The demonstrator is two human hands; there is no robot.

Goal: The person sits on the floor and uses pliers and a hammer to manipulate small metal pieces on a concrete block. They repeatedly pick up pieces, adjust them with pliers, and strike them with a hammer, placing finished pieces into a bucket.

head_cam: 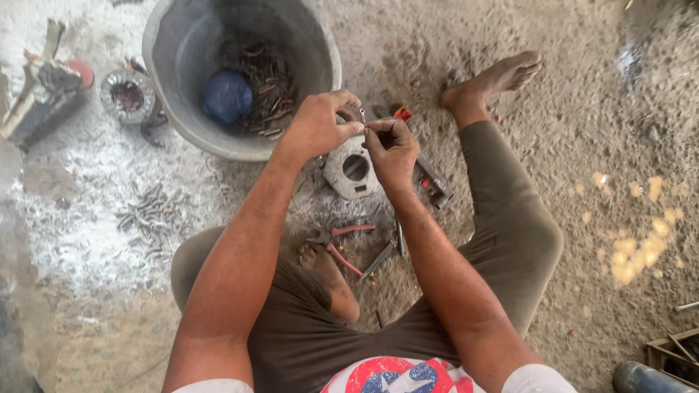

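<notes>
The left hand [318,125] and the right hand [391,149] met at centre frame, fingertips pinched shut on a small thin metal piece [363,116], perhaps a wire end or pin; its exact shape was too small to tell; it looked light and stiff, likely sharp or gritty, best taken near its ends between thumb and forefinger as both hands did. Just below the hands a pale grey metal casting [352,169] with a round hole lay on the dirt, probably heavy and rigid; red-handled pliers [348,247] rested lower centre near a bare foot; a large grey basin [240,69] holding scrap coils and a blue ball stood upper left of centre; a heap of small metal bits [154,218] lay on the ashy ground at left.
</notes>
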